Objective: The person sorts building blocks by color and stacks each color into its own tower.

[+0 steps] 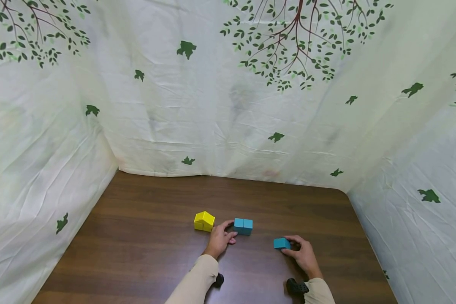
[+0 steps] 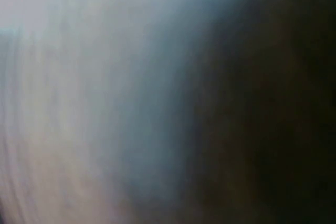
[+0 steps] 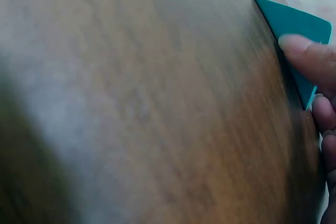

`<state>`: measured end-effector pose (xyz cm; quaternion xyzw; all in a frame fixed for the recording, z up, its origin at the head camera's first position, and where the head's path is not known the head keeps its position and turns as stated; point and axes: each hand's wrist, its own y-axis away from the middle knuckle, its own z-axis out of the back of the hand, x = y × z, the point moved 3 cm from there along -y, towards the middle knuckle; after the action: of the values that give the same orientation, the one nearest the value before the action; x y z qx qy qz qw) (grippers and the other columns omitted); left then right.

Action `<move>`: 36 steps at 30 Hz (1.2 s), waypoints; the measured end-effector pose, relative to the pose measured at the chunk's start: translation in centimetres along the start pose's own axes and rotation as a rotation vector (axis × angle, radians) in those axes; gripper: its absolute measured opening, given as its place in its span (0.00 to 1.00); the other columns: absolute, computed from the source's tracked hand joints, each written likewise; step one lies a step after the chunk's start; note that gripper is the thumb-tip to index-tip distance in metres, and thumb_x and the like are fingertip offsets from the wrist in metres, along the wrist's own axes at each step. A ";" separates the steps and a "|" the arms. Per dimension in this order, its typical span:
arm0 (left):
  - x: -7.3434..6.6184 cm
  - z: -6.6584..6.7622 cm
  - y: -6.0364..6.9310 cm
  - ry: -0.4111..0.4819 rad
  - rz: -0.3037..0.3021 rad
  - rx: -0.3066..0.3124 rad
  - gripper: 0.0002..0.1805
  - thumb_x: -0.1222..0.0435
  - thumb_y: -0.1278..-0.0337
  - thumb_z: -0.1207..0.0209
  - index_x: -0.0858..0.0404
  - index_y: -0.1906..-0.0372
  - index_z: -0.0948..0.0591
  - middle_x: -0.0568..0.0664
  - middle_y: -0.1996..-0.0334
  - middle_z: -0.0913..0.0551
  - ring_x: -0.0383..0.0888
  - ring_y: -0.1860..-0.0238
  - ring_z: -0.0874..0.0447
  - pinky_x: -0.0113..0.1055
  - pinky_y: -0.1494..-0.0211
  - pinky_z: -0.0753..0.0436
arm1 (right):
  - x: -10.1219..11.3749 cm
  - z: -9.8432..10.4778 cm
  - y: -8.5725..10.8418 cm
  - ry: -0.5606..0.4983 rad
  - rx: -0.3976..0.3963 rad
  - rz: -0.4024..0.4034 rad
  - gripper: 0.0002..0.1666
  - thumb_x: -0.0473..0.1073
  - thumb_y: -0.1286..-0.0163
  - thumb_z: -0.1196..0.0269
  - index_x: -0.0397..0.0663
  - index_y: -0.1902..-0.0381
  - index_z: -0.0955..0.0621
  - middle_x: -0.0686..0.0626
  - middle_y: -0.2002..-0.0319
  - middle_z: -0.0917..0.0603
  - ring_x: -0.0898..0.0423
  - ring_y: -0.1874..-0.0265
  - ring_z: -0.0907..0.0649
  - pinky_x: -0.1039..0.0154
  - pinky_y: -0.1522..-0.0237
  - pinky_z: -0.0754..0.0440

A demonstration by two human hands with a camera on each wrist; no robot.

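Two blue blocks (image 1: 243, 226) stand side by side near the middle of the table. At their left end my left hand (image 1: 219, 240) pinches the nearer block, index finger at the back corner and thumb at the front. Just left of that hand is a group of yellow blocks (image 1: 204, 221) fitted into a house-like shape with a peaked top. Further right, my right hand (image 1: 303, 254) holds another blue block (image 1: 281, 243) between thumb and fingers. In the right wrist view this block (image 3: 296, 22) has a slanted side, with the thumb pressed on its face. The left wrist view is too blurred to read.
The dark brown wooden table (image 1: 144, 253) is bounded at the back and sides by a pale cloth (image 1: 213, 105) printed with leaves, branches and birds. Black straps with devices sit at both wrists, the right one (image 1: 297, 286) close over the table.
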<state>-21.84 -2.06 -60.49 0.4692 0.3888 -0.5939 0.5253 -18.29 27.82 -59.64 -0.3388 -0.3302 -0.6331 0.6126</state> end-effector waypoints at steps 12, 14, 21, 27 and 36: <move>-0.2 0.0 0.2 0.003 -0.012 -0.002 0.24 0.74 0.43 0.38 0.70 0.40 0.26 0.66 0.56 0.18 0.42 0.79 0.15 0.29 0.70 0.18 | -0.2 -0.3 0.6 0.010 -0.104 0.162 0.20 0.36 0.50 0.25 0.42 0.56 0.15 0.50 0.61 0.16 0.59 0.64 0.21 0.67 0.62 0.23; -0.3 0.0 0.3 0.003 -0.021 -0.004 0.24 0.74 0.43 0.38 0.71 0.40 0.26 0.66 0.57 0.18 0.42 0.79 0.15 0.30 0.70 0.18 | -0.1 -0.3 0.7 0.020 -0.127 0.201 0.20 0.38 0.49 0.25 0.41 0.57 0.15 0.50 0.62 0.16 0.60 0.65 0.21 0.68 0.64 0.24; 0.0 -0.1 0.1 -0.007 -0.010 -0.002 0.25 0.74 0.43 0.38 0.71 0.39 0.26 0.65 0.55 0.18 0.40 0.79 0.16 0.29 0.70 0.18 | 0.4 -0.8 0.5 0.038 -0.141 0.072 0.21 0.39 0.48 0.25 0.40 0.55 0.15 0.46 0.61 0.16 0.53 0.62 0.20 0.63 0.60 0.23; -0.2 0.1 0.1 0.009 -0.022 -0.002 0.24 0.73 0.42 0.38 0.71 0.39 0.26 0.66 0.55 0.19 0.42 0.78 0.15 0.30 0.69 0.17 | 1.8 -1.2 0.1 -0.022 -0.162 0.062 0.21 0.38 0.47 0.25 0.39 0.54 0.16 0.45 0.60 0.15 0.50 0.61 0.18 0.63 0.59 0.21; -0.3 0.1 0.3 0.023 -0.089 -0.011 0.23 0.73 0.42 0.38 0.73 0.41 0.26 0.69 0.57 0.19 0.38 0.80 0.16 0.29 0.72 0.18 | 5.5 -2.1 0.0 -0.102 -0.160 0.107 0.22 0.35 0.45 0.28 0.34 0.52 0.18 0.40 0.57 0.17 0.44 0.57 0.18 0.55 0.54 0.20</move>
<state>-21.55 -2.15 -60.15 0.4554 0.4185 -0.6092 0.4962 -18.49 23.02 -56.21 -0.4358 -0.2908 -0.6056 0.5989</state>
